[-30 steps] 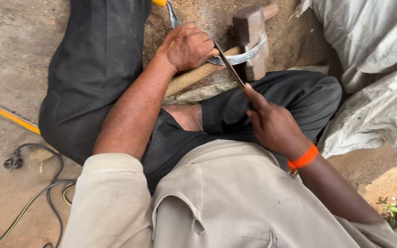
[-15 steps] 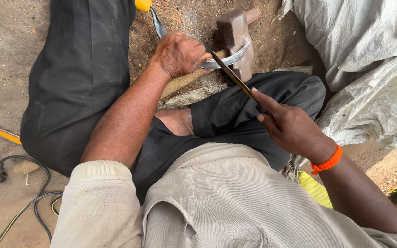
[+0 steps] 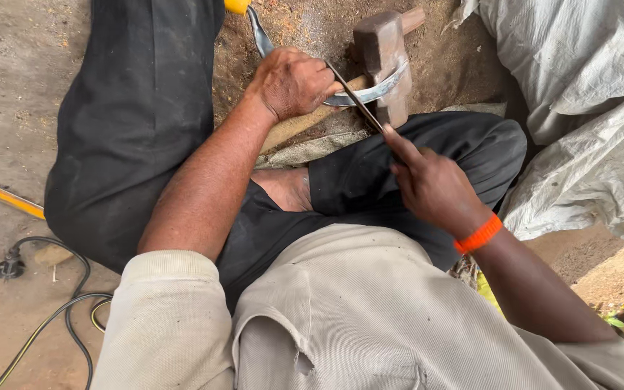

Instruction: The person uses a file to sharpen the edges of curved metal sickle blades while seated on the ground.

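Your left hand [image 3: 294, 83] is clenched around a curved metal blade [image 3: 366, 92], pinning it on a wooden handle [image 3: 290, 128] that lies on the dirt ground [image 3: 312, 29] between your legs. Your right hand [image 3: 431, 184] grips a thin dark file [image 3: 355, 101], laid slantwise across the blade. Just beyond stands a wooden mallet [image 3: 384, 54], touching the blade's tip.

I see a curved grey metal blade [image 3: 370, 92] on a pale wooden handle, lying flat against a wooden block toward one o'clock, a thin dark file [image 3: 354, 97] laid slantwise across it, tip toward eleven o'clock.
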